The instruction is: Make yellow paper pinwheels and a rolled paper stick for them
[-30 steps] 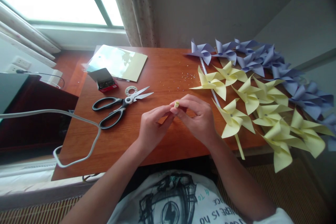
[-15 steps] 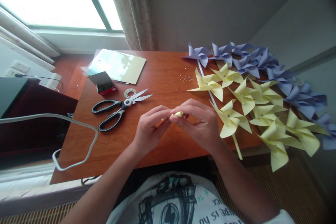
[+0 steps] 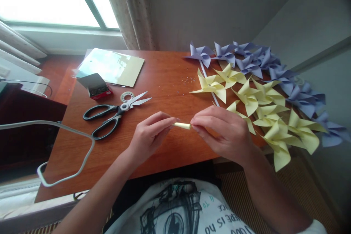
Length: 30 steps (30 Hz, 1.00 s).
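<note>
Between my hands, above the front half of the table, is a thin yellow rolled-paper stick [image 3: 182, 126]. My left hand [image 3: 150, 133] pinches it towards its left end, with thumb and fingers pressed together. At the stick's right tip, the fingertips of my right hand [image 3: 223, 129] are closed; exactly what they grip there is partly hidden. Several yellow paper pinwheels [image 3: 247, 97] lie just right of my right hand, which covers part of the nearest one.
Black-handled scissors [image 3: 117, 113] lie spread on the wooden table [image 3: 164, 76], beside a white tape roll [image 3: 127, 97]. Behind them are an opened small red box [image 3: 95, 87] and yellow paper sheets [image 3: 131, 71]. Purple pinwheels [image 3: 252, 64] spread along the back right. A white cable [image 3: 89, 153] loops at left.
My right hand has drawn rightward along the paper stick to its tip, so more of the stick shows between my hands. The whole view has shifted slightly right.
</note>
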Available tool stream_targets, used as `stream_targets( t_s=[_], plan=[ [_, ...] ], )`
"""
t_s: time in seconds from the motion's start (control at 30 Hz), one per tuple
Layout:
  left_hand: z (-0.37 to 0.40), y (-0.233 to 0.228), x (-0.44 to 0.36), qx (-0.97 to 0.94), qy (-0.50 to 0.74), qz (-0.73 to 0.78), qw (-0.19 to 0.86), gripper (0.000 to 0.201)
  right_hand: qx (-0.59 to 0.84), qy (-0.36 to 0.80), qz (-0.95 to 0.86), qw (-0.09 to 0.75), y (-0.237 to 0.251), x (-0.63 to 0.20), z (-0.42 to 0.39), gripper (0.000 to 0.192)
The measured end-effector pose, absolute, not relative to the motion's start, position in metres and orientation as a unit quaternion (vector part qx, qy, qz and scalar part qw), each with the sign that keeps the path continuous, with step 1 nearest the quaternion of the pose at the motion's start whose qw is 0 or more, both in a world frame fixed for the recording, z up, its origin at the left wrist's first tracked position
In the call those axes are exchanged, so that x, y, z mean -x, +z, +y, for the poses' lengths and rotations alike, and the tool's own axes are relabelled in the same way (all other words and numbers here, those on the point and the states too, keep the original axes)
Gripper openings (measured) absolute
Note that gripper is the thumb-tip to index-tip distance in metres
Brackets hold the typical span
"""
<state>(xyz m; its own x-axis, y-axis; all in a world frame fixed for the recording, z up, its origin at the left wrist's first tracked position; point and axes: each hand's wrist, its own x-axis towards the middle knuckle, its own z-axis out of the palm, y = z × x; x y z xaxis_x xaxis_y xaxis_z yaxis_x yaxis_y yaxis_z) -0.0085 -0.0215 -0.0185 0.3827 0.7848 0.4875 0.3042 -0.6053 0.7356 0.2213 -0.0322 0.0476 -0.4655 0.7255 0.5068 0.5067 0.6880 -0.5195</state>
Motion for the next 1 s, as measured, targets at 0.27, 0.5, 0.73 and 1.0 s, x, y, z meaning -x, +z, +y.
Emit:
stream_targets(
  t_s=[0.27,0.5,0.73,1.0],
  plan=[
    [-0.02,-0.0257,0.0083,-0.799,0.422,0.337,0.265,0.028,0.357,0.126,-0.866,0.327,0.0447,-0.2251,-0.0343,0.017],
    [-0.0203,-0.027,0.0078,-0.798,0.424,0.334,0.269,0.028,0.35,0.102,-0.877,0.314,0.0449,-0.2279,-0.0337,0.018],
    [-0.0202,-0.0277,0.0076,-0.806,0.414,0.332,0.262,0.027,0.352,0.101,-0.88,0.302,0.0461,-0.2287,-0.0347,0.015],
    [-0.0206,-0.0279,0.0077,-0.814,0.402,0.33,0.259,0.024,0.351,0.088,-0.892,0.273,0.0487,-0.2301,-0.0353,0.01]
  ],
)
